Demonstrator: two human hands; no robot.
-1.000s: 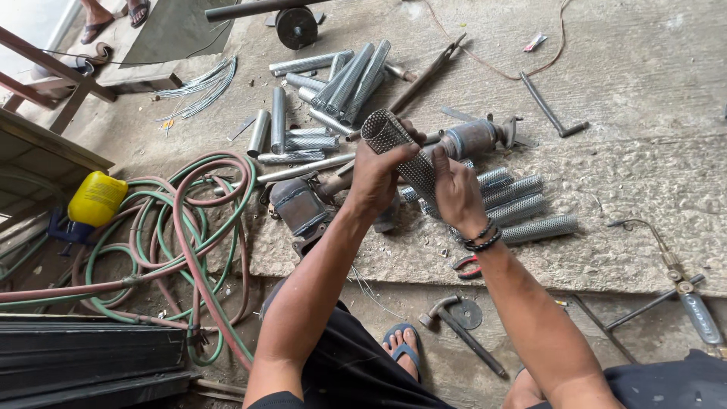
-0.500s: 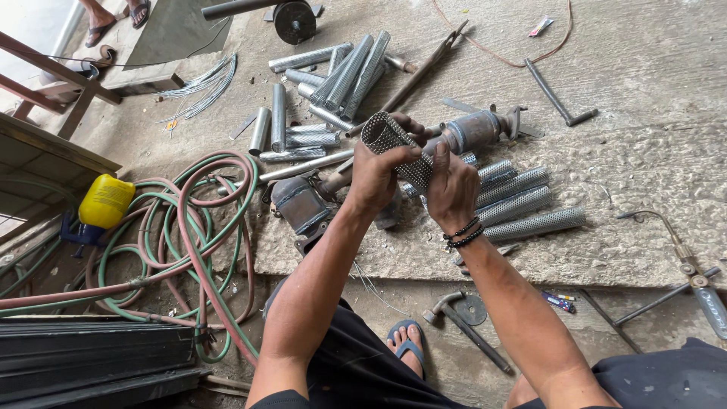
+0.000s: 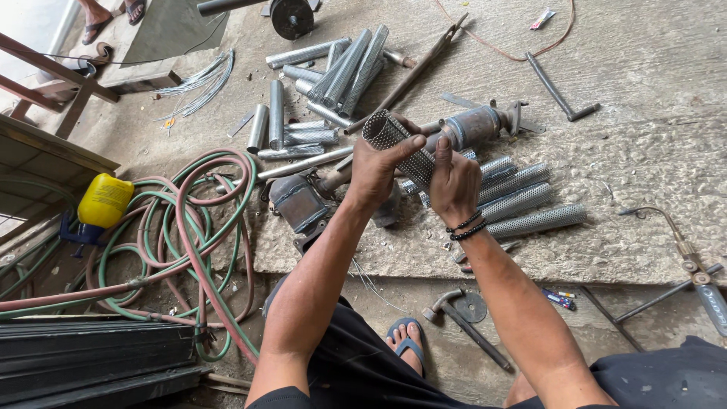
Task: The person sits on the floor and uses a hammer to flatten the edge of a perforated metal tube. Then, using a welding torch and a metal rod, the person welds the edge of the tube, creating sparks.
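Both hands close their grip on one perforated metal tube (image 3: 400,148), held tilted above the concrete floor (image 3: 644,91): the left hand (image 3: 376,170) wraps its upper end, the right hand (image 3: 453,182) clasps its lower end. Just beyond the tube lies a rusty cylindrical exhaust part (image 3: 471,127). More perforated tubes (image 3: 522,201) lie right of it, plain pipes (image 3: 333,76) beyond it, coiled hoses (image 3: 182,227) left of it, a hammer (image 3: 463,326) nearer the person.

Bare forearms — black beaded bracelets (image 3: 463,226) on the right wrist, dark trousers (image 3: 363,371), a blue sandal (image 3: 405,342).
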